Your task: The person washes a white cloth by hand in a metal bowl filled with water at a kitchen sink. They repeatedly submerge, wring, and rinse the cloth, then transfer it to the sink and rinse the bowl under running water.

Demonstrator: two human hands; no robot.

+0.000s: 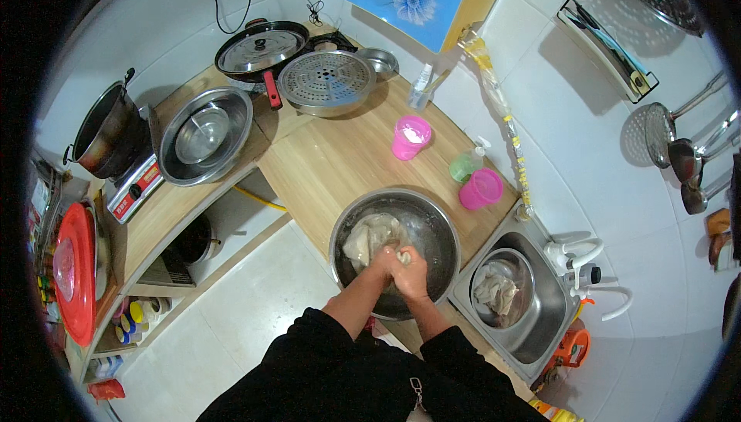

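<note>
A large stainless steel basin (431, 222) stands at the front edge of the wooden counter. Inside it lies a bunched, pale wet cloth (370, 237). My left hand (384, 262) and my right hand (412, 277) are pressed together over the basin, both closed around part of this cloth. A small twisted end of it pokes out at the top of my right fist. The fingers of my left hand are partly hidden behind the right one. To the right, a second pale cloth (496, 290) sits in a smaller metal bowl (524, 266) in the sink.
The steel sink (532, 335) has a white faucet (573, 251). Pink cups (481, 189) and a green pump bottle (466, 166) stand behind the basin. Farther back are a perforated steamer tray (327, 78), a lidded pan (260, 51), nested metal basins (202, 135) and a pot (101, 132).
</note>
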